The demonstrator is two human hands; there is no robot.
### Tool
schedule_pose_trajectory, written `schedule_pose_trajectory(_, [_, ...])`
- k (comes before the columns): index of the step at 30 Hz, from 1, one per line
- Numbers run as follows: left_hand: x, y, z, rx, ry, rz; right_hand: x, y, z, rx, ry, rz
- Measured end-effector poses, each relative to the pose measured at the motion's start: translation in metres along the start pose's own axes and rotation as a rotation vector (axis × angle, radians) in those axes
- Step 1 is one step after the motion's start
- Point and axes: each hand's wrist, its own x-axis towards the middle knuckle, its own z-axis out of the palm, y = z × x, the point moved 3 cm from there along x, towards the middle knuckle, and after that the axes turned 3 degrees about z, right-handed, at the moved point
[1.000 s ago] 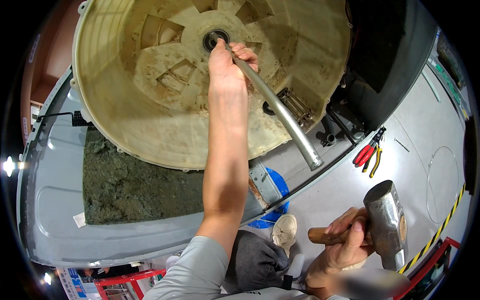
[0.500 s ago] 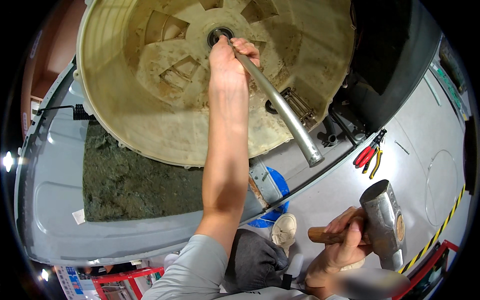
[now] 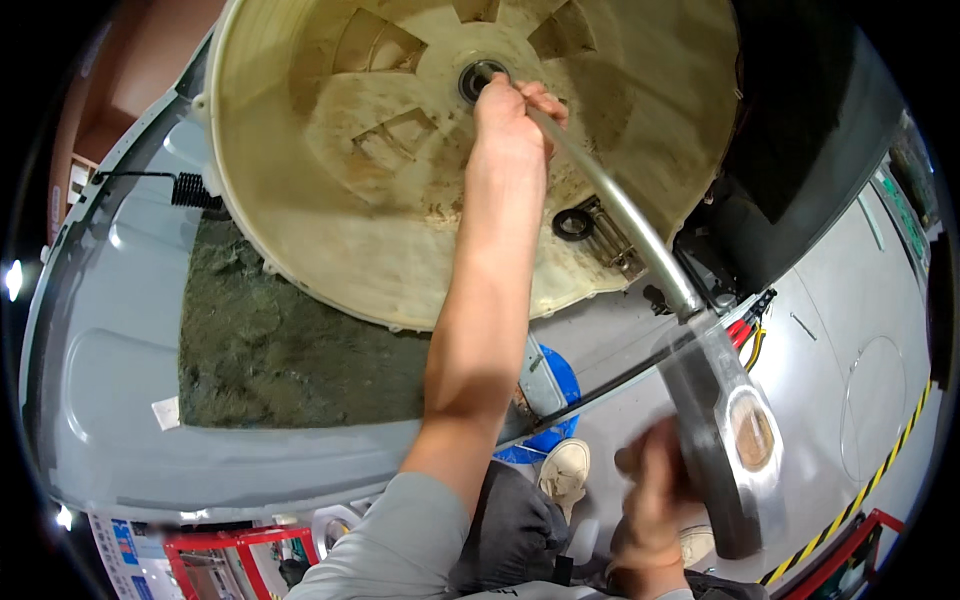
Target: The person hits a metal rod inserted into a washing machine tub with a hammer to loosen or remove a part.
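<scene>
A dirty cream plastic washing-machine tub (image 3: 300,230) lies with its inside facing me. My left hand (image 3: 515,115) is closed round a metal pipe (image 3: 630,215) close to its far end. That end sits at the dark ring-shaped bearing (image 3: 470,82) in the tub's hub; the fingers partly hide it. The pipe slants down to the right, past the tub's rim. My right hand (image 3: 655,490), smeared by motion, grips a sledgehammer by its short wooden handle. The steel hammer head (image 3: 715,430) is at the pipe's near end, touching it or almost so.
The tub sits in a grey metal cabinet (image 3: 110,400) with a dark insulation mat (image 3: 300,330) and a spring (image 3: 190,190). Pliers (image 3: 745,325), a screw (image 3: 803,326) and a wire loop (image 3: 850,400) lie on the floor to the right. A blue round base (image 3: 560,380) shows beneath.
My right hand has swung the sledgehammer up and leftward, bringing its head to the pipe's near end. My left hand keeps its hold on the pipe. The whole view has shifted slightly.
</scene>
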Motion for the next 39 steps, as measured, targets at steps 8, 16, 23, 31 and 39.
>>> schedule_pose_trajectory(8, [0.001, -0.002, -0.003, -0.078, 0.015, 0.030, 0.005, -0.038, -0.012, 0.358, 0.415, -0.050])
schedule_pose_trajectory(16, [0.009, 0.004, 0.000, -0.100, 0.049, 0.087, 0.028, -0.019, 0.018, 0.332, 0.281, 0.248])
schedule_pose_trajectory(23, [0.002, -0.015, -0.007, -0.082, 0.048, 0.093, 0.015, -0.019, -0.004, 0.582, 0.400, 0.164])
schedule_pose_trajectory(31, [-0.012, -0.017, -0.030, -0.029, 0.009, 0.145, 0.017, -0.014, -0.013, 0.580, 0.456, 0.117])
schedule_pose_trajectory(39, [-0.019, -0.016, -0.034, -0.183, -0.003, 0.208, 0.017, -0.009, -0.006, 0.532, 0.438, 0.139])
